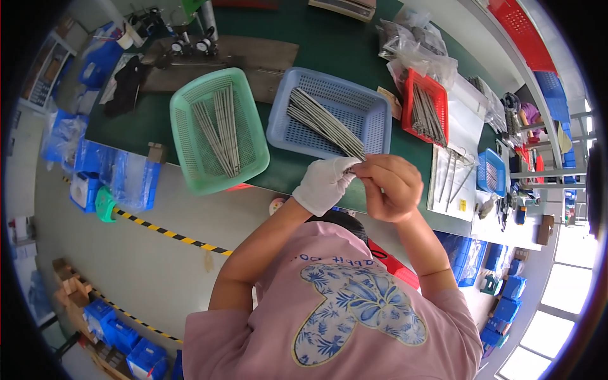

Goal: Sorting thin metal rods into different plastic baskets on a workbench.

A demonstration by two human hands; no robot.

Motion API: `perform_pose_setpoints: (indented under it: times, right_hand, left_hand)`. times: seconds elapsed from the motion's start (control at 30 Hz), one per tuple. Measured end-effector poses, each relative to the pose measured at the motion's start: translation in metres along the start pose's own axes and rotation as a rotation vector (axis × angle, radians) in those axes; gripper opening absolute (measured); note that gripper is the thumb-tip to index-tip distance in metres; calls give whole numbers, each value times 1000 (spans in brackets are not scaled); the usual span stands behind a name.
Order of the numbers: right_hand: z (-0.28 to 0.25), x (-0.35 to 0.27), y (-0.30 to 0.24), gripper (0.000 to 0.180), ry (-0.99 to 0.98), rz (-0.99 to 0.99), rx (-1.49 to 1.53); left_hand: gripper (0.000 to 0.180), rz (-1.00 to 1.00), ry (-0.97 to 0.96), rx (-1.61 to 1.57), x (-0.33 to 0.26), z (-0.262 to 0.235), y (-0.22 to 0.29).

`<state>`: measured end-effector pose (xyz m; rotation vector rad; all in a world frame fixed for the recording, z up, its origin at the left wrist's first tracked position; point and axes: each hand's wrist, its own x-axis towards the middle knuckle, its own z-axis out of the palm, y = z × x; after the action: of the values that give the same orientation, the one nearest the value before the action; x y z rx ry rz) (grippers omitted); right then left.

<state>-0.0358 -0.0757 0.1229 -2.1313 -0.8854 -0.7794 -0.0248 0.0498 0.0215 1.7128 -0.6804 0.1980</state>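
- Evidently the two hands are working together near the centre of the frame, the gloved left hand (323,185) meeting the bare right hand (392,188) at the fingertips.
- Both sets of fingers are curling inward; what they are pinching is too small and covered to make out, and I cannot tell how firmly either is closing.
- Just above them, thin metal rods (326,125) are lying slantwise in the blue basket (366,117), their lower ends reaching close to the fingertips.
- More rods are resting in two bundles in the green basket (254,136), left of centre, and others are filling the red basket (407,101) at upper right.
- The likeliest trouble, I judge, is a small piece slipping: the glove's fabric may be dulling the left fingers' feel, and the hands are working near the front edge of the green table (266,31), so a dropped piece could be falling past it.
- A careless knuckle could also be nudging the nearby rod ends, spreading the bundle.
- The bare fingers might be catching a scratch, should any rod end be sharp.
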Motion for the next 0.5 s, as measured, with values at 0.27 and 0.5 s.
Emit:
perform_pose_setpoints:
  times: [0.27,0.5]
  right_hand:
    - [-16,-18,10,7,247,402,88]
    - [-12,-65,4,5,214,592,31]
  left_hand:
    - [10,-378,245,-587,-1,-11,-27]
    - [19,-602,737,-1104,-14,-43,-88]
